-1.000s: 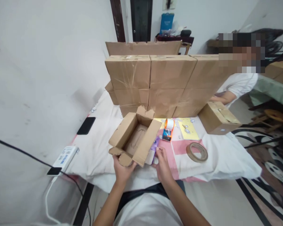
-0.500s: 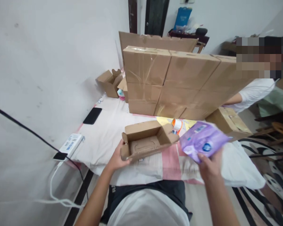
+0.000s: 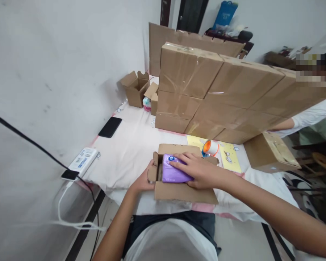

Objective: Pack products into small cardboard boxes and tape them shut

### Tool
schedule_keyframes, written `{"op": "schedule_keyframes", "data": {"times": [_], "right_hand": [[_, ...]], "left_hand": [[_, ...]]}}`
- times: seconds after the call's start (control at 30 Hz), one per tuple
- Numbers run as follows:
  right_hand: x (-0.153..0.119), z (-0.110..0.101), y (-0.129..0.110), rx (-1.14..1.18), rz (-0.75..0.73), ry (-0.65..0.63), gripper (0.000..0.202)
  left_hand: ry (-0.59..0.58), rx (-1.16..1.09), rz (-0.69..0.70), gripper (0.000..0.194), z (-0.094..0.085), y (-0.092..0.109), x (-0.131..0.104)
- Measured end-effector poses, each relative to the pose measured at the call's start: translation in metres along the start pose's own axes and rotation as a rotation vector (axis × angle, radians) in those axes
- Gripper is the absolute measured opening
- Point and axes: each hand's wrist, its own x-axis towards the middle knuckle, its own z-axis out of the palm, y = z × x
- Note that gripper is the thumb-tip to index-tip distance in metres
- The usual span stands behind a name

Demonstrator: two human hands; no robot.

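Note:
An open brown cardboard box [image 3: 186, 193] lies on the bed in front of me, its near flap folded out. My left hand [image 3: 144, 180] grips the box's left end, its fingers partly hidden behind the cardboard. Inside the box sits a purple plastic-wrapped pack [image 3: 175, 176] with a round blue logo; its exact kind is unclear. From the right, my right hand [image 3: 197, 167] covers the right part of the pack, fingers over its top and thumb by the near edge. A tape roll [image 3: 211, 146] with an orange core stands just behind the box.
A wall of taped cartons [image 3: 206, 98] stands behind the box. Another carton [image 3: 271, 152] is at the right, near a person's sleeve [image 3: 313, 112]. A black phone [image 3: 110, 127] and a white power strip [image 3: 83, 161] lie left. Small open boxes [image 3: 137, 90] stand farther back.
My right hand has brought the purple pack left and down into the open box. The near flap has opened out toward me. My left hand stays on the box's left end.

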Motion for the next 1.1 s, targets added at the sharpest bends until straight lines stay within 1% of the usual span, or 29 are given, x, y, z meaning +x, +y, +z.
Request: {"op": "schedule_keyframes", "data": {"times": [0.1, 0.17, 0.27, 0.4, 0.43, 0.5, 0.6, 0.67, 0.7, 0.73, 0.77, 0.8, 0.83, 0.87, 0.9, 0.93, 0.97, 1.0, 1.03, 1.07, 1.1], "right_hand": [[0.002, 0.004, 0.002, -0.011, -0.002, -0.022, 0.083], [0.004, 0.006, 0.003, -0.064, -0.011, -0.015, 0.079], [0.011, 0.012, 0.005, -0.180, -0.060, -0.013, 0.064], [0.021, 0.030, 0.008, -0.257, -0.142, -0.107, 0.036], [0.023, 0.035, 0.009, -0.258, -0.152, -0.132, 0.033], [0.025, 0.040, 0.010, -0.249, -0.151, -0.165, 0.036], [0.029, 0.034, 0.010, -0.198, -0.113, -0.214, 0.046], [0.029, 0.022, 0.009, -0.137, -0.067, -0.227, 0.043], [0.027, 0.014, 0.009, -0.097, -0.037, -0.208, 0.038], [0.022, 0.006, 0.010, -0.054, 0.002, -0.162, 0.032], [0.014, 0.000, 0.011, -0.010, 0.050, -0.086, 0.027], [0.002, -0.005, 0.014, 0.034, 0.116, 0.026, 0.024], [-0.012, -0.006, 0.017, 0.081, 0.207, 0.174, 0.022], [-0.029, -0.002, 0.020, 0.130, 0.328, 0.361, 0.022], [-0.047, 0.006, 0.021, 0.184, 0.471, 0.575, 0.022], [-0.065, 0.020, 0.022, 0.249, 0.625, 0.797, 0.022], [-0.080, 0.038, 0.020, 0.328, 0.764, 1.010, 0.024], [-0.092, 0.059, 0.017, 0.433, 0.848, 1.176, 0.027], [-0.099, 0.082, 0.012, 0.565, 0.854, 1.277, 0.034], [-0.102, 0.103, 0.005, 0.707, 0.800, 1.352, 0.042], [-0.100, 0.123, -0.003, 0.839, 0.718, 1.384, 0.051]], "left_hand": [[-0.038, -0.021, 0.019, 0.115, 0.000, 0.003, 0.000], [-0.037, -0.025, 0.030, 0.118, -0.001, 0.004, 0.000], [-0.010, -0.024, 0.031, 0.117, -0.001, 0.007, 0.000], [0.002, -0.013, -0.003, 0.114, 0.001, 0.013, -0.001], [0.008, -0.005, -0.012, 0.115, 0.001, 0.014, -0.001], [0.019, 0.010, -0.026, 0.115, 0.002, 0.015, -0.001], [0.028, 0.016, 0.000, 0.113, 0.002, 0.013, 0.000], [0.042, 0.021, 0.033, 0.112, 0.000, 0.010, 0.001], [0.047, 0.027, 0.048, 0.112, -0.001, 0.009, 0.001], [0.048, 0.037, 0.056, 0.113, -0.002, 0.007, 0.001], [0.045, 0.052, 0.055, 0.115, -0.004, 0.006, 0.000], [0.045, 0.075, 0.054, 0.116, -0.004, 0.007, -0.003], [0.051, 0.105, 0.056, 0.117, -0.005, 0.007, -0.006], [0.067, 0.139, 0.066, 0.118, -0.006, 0.009, -0.010], [0.093, 0.173, 0.088, 0.117, -0.006, 0.012, -0.014], [0.124, 0.210, 0.116, 0.114, -0.006, 0.015, -0.018], [0.153, 0.241, 0.151, 0.111, -0.006, 0.018, -0.022], [0.169, 0.270, 0.175, 0.108, -0.006, 0.021, -0.024], [0.172, 0.286, 0.189, 0.105, -0.005, 0.023, -0.024], [0.168, 0.284, 0.194, 0.103, -0.004, 0.025, -0.023], [0.164, 0.263, 0.194, 0.101, -0.001, 0.027, -0.020]]}}
